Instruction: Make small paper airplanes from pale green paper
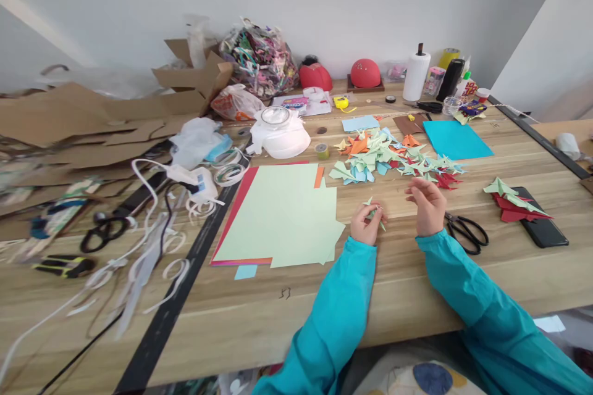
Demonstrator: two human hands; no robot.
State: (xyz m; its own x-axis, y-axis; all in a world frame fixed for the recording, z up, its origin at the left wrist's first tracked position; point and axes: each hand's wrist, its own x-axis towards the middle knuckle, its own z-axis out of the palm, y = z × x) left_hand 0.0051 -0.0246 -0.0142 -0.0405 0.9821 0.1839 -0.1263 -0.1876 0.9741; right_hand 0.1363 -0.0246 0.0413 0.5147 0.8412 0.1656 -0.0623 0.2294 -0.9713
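My left hand (365, 225) is closed around a small pale green folded paper figure (374, 213) just above the wooden table (417, 296). My right hand (428, 203) hovers a little to the right with its fingers curled; whether it holds anything is hidden. Both arms wear teal sleeves. Just beyond the hands lies a heap of folded paper figures (393, 160) in green, blue, orange and red. A stack of pale green sheets (282, 213) over red ones lies to the left of my left hand.
Black scissors (466, 231) lie right of my right hand, then a black phone (540, 225) bearing red and green folded pieces. A teal sheet (456, 139), a white jar (280, 133), cardboard, cables and a second pair of scissors (104, 228) crowd the left and back.
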